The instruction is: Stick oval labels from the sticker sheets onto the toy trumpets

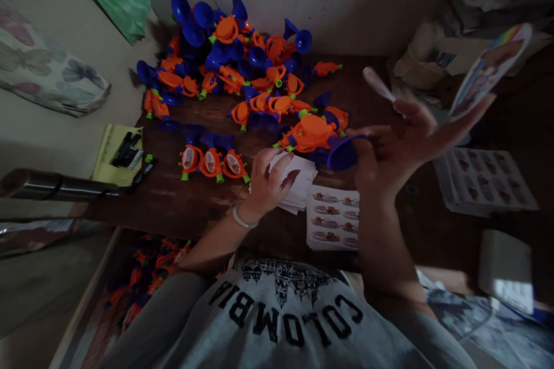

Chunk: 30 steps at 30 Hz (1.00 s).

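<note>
The head view faces forward, down over the tabletop point(160, 200).

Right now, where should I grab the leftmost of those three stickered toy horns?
Probably by its green mouthpiece, coming in from your side: that end juts toward you, while the blue bell points away. The oval sticker faces up on the orange body, so pinching there could rub it, and the neighbouring horn crowds the right.

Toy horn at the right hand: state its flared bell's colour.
The flared bell is deep blue; best seen in the head view.
</note>
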### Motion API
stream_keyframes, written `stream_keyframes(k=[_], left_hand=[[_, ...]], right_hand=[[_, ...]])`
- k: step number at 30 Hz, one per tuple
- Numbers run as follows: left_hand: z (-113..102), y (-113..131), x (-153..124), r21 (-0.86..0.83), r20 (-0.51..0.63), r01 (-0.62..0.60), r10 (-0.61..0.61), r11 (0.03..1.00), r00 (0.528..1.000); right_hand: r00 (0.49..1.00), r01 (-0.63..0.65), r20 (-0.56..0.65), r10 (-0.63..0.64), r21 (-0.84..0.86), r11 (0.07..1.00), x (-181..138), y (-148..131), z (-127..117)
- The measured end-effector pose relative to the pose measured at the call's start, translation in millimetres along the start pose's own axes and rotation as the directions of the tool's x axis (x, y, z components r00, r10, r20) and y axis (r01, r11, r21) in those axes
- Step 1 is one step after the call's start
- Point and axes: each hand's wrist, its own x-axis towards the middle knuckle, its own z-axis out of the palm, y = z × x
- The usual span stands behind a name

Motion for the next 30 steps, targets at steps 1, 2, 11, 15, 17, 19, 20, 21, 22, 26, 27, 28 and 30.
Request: stream_keyframes(k=[1, 2, 11, 15, 17, 19, 20, 21, 22, 26, 27, 28, 30], left_hand=[[-3.7, 2.6, 3.5, 0.014, -0.023, -0.004, 0.004, 1.0, 1.0], [-6.0, 4.8, 6.9, 0.016, 0.009, -0.019, 0.019, 1.0, 1.0], [3.6, 25.3, -0.1, -0.65, 0.225, 0.414, -0.359, 0.638, 0.906], [3.5, 45.6, -2.2, -0.857, 0.433, 0.515, -0.497, 0.032, 0.752], [2.1, 53.6, -1.1, -0.856, 0.51, 0.48, -0.476, -0.194, 0.716], [0.8, 57.3, -1.1, -0.856, 0.517, 0.452, -0.465, -0.253, 0.719], [0.5, 57.5, -1.9, -0.862, 0.507, 0.443, -0.463, -0.248, 0.727], [0.4, 56.9, -3.0, -0.869, 0.493, 0.438, -0.459, -0.23, 0.739], [0.4, 55.8, -4.4, -0.876, 0.481, 0.437, -0.45, -0.206, 0.752], [0.1, 53.7, -8.3, -0.889, 0.451, 0.439, -0.399, -0.127, 0.798], [-0.6, 54.5, -8.4, -0.891, 0.447, 0.437, -0.39, -0.119, 0.805], [-1.5, 55.8, -8.2, -0.893, 0.445, 0.436, -0.38, -0.115, 0.811], [-3.7, 58.6, -7.4, -0.897, 0.437, 0.428, -0.372, -0.112, 0.819]], right_hand=[[1.0, -0.003, 0.028, 0.004, -0.005, 1.0, -10.1, -11.6, 0.5], [0.996, 0.0, 0.087, -0.001, 0.011, 1.0, -19.7, -22.5, 1.5], [0.985, -0.137, -0.079, 0.154, 0.193, 0.972, -37.8, -48.6, -15.3], [0.959, -0.261, -0.014, 0.283, 0.343, 0.902, -43.6, -39.7, -17.8], [0.935, -0.343, 0.05, 0.352, 0.384, 0.857, -51.8, -38.0, -13.4], [0.919, -0.386, 0.09, 0.383, 0.396, 0.833, -59.3, -36.6, -9.0], [0.914, -0.4, 0.111, 0.389, 0.397, 0.826, -62.0, -35.9, -7.4], [0.912, -0.407, 0.128, 0.389, 0.397, 0.823, -63.9, -35.2, -6.3], [0.911, -0.411, 0.142, 0.387, 0.394, 0.822, -64.9, -34.7, -5.9], [0.915, -0.403, 0.15, 0.374, 0.338, 0.851, -64.8, -34.8, -7.1], [0.918, -0.397, 0.147, 0.369, 0.322, 0.859, -64.5, -35.3, -7.6], [0.92, -0.392, 0.145, 0.364, 0.311, 0.866, -64.3, -35.8, -7.9], [0.922, -0.388, 0.149, 0.358, 0.304, 0.87, -64.1, -36.6, -8.3]])
